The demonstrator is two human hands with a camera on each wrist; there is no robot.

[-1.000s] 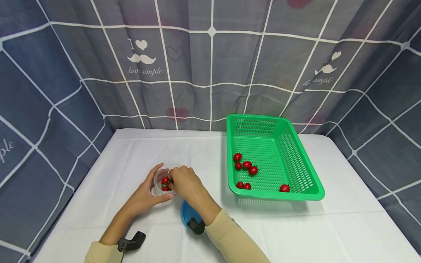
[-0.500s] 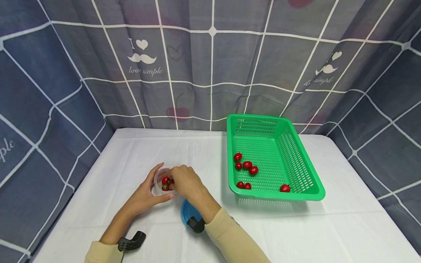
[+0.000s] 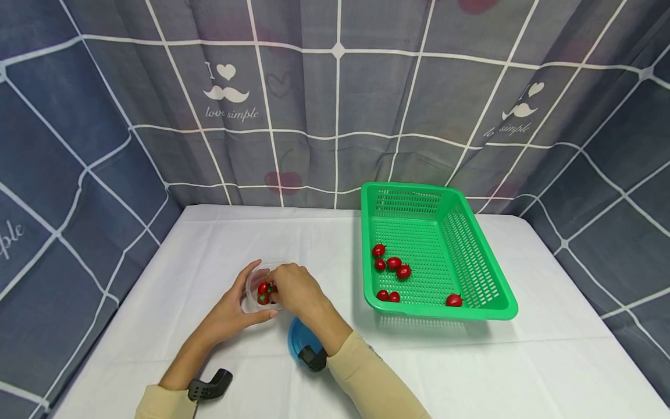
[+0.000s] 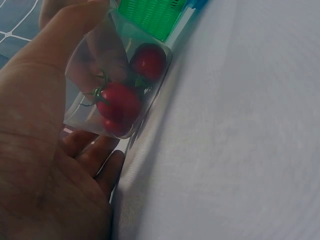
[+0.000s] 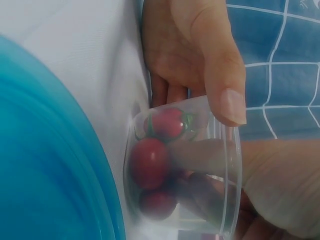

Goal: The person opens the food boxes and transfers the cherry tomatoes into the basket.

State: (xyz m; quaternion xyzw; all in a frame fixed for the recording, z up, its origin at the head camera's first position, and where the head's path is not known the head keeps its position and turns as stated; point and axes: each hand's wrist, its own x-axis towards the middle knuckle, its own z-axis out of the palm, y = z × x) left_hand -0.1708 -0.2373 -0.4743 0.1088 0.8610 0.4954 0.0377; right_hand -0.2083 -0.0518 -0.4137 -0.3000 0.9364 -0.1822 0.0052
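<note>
Head view shows the left hand (image 3: 230,311) curled round a clear cup (image 3: 257,289) on the white bench (image 3: 523,361). The cup's mouth points up. Right hand (image 3: 295,291) fingers (image 5: 200,155) reach inside among red tomatoes (image 5: 148,162); whether they pinch one cannot be told.

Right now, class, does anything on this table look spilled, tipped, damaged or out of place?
Nothing stands out. The left hand grips the clear plastic cup of cherry tomatoes, the right hand reaches inside it, and the other tomatoes all lie inside the green basket; none lie loose on the white tablecloth.
</note>
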